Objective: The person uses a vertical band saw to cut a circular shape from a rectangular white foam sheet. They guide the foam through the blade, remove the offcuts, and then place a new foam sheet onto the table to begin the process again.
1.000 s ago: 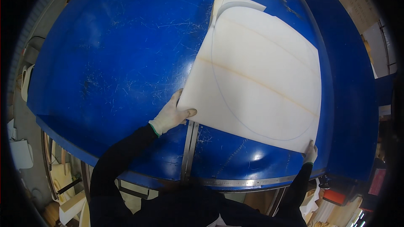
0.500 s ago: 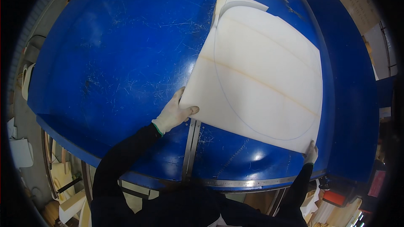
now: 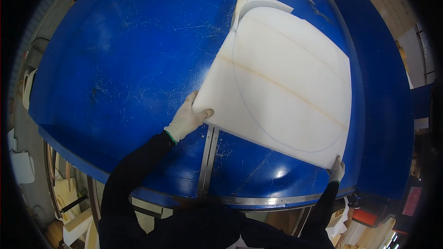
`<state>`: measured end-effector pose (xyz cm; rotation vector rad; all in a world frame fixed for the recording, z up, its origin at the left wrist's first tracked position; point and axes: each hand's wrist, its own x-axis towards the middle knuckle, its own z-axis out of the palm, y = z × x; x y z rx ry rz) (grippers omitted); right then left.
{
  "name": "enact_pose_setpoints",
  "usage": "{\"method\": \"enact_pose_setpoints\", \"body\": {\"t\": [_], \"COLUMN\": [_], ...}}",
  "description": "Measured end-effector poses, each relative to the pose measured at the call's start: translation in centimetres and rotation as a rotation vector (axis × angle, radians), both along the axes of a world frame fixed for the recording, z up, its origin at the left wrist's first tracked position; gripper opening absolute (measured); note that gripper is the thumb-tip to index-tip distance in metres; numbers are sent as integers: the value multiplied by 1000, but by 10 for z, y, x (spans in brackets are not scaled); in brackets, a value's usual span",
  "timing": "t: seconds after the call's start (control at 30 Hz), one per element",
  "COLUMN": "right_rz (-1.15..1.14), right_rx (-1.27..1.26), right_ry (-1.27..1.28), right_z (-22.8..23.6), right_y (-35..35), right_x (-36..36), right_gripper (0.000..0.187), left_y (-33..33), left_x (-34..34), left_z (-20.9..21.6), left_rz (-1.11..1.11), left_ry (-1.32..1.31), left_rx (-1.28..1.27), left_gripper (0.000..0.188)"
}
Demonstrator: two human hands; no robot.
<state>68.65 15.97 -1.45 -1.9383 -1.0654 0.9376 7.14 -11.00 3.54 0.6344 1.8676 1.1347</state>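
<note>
A large white foam slab (image 3: 290,78) lies on a blue work table (image 3: 138,55). A thin curved line is drawn on its top, and tan stripes cross it. At its far left corner a curved cut opens between the slab and a white corner piece (image 3: 249,0). My left hand (image 3: 184,117), in a pale glove, grips the near left corner, thumb on top and fingers at the side. At the near right corner, my gloved right hand (image 3: 338,170) holds the edge; part of its fingers is hidden.
A metal strip (image 3: 208,161) runs through the table toward the near edge, where a steel ruler (image 3: 277,200) is fixed. A blue raised side (image 3: 385,92) stands along the right. Foam offcuts (image 3: 76,226) lie below at the left.
The foam slab has shifted slightly left and turned a little clockwise. My left hand has moved up and left with it; my right hand has moved slightly left.
</note>
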Motion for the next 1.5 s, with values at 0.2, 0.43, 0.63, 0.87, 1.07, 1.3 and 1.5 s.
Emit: {"method": "enact_pose_setpoints", "body": {"t": [0.2,0.43,0.63,0.87,1.07,1.3,1.5], "right_rz": [3,12,49,55,65,46,62], "right_rx": [3,13,14,27,21,16,13], "right_ry": [8,6,8,39,40,60,82], "right_z": [1,5,15,11,17,14,16], "right_y": [-13,-26,-43,-52,-66,-76,-87], "right_x": [0,-9,-25,-27,-39,-50,-56], "right_gripper": [77,78,78,76,69,66,64], "left_y": [6,13,18,27,36,49,60], "left_x": [-7,-12,-22,-37,-42,-64,-73], "left_z": [-6,7,4,0,8,-2,1], "left_rz": [19,67,115,78,156,107,146], "left_ry": [57,0,15,48,63,89,96], "left_rx": [59,36,59,18,83,84,91], "left_gripper": [81,78,75,75,70,72,66]}}
